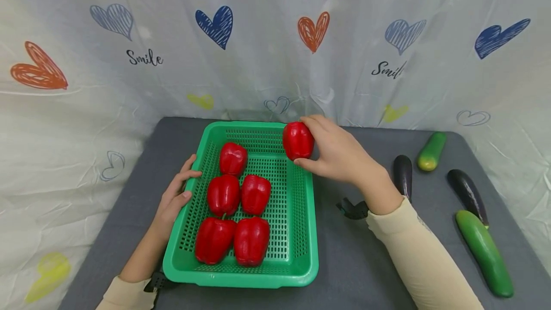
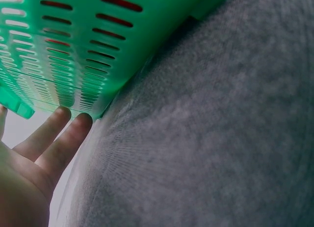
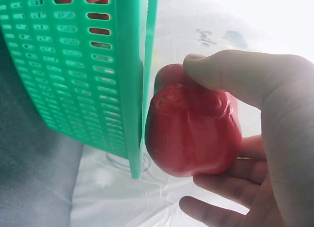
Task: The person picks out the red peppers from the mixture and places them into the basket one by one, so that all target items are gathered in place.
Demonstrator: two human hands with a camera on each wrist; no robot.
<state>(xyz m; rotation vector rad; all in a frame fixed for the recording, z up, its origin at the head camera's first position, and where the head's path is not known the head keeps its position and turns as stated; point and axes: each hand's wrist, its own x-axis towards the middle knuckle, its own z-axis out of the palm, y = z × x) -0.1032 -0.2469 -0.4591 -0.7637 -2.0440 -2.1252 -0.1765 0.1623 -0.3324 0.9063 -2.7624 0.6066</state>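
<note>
In the head view my right hand (image 1: 333,149) grips a red bell pepper (image 1: 298,141) over the back right corner of a green basket (image 1: 241,279). The right wrist view shows this bell pepper (image 3: 194,131) between thumb and fingers, close beside the basket's rim. Several more red bell peppers (image 1: 223,195) sit inside, mostly in the left and middle. At the left rim, my left hand (image 1: 172,200) touches the basket with thumb and fingers. Two of its fingers (image 2: 66,143) stretch out straight by the slotted outer wall in the left wrist view.
Right of the basket, a grey table (image 1: 344,271) bears two dark eggplants (image 1: 468,193), one partly hidden by my right arm. A green-and-yellow vegetable (image 1: 432,151) and a long green one (image 1: 484,252) lie near them. A white curtain (image 1: 258,61) with printed hearts hangs behind.
</note>
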